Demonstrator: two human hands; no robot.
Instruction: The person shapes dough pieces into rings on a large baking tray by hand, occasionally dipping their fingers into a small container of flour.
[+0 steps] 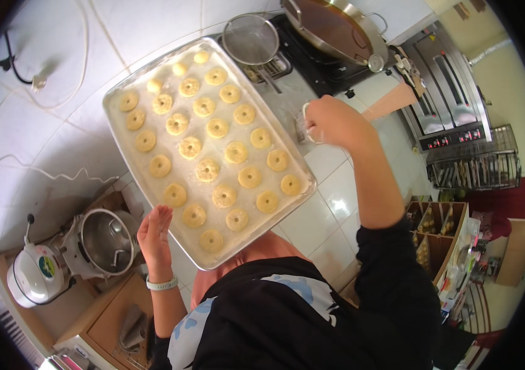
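Note:
A large metal baking tray (313, 182) lies in front of me at a slant. Several pale dough rings (207, 169) stand on it in rows, their tops dented or holed in the middle. At its far end sit some smooth dough balls (154, 86). My left hand (154, 237) is beside the tray's near left edge, fingers stretched out and holding nothing. To the right of the tray, my right hand (335, 123) is closed round a clear, pale-rimmed cup-like thing (305, 126), partly hidden by the fingers and blurred.
A wire strainer (250, 39) rests beyond the tray, next to a stove (302, 52) with a wide pan (336, 28) of brown liquid. A steel oven (441, 80) stands at right. At lower left are a mixer bowl (107, 242) and a white rice cooker (35, 274).

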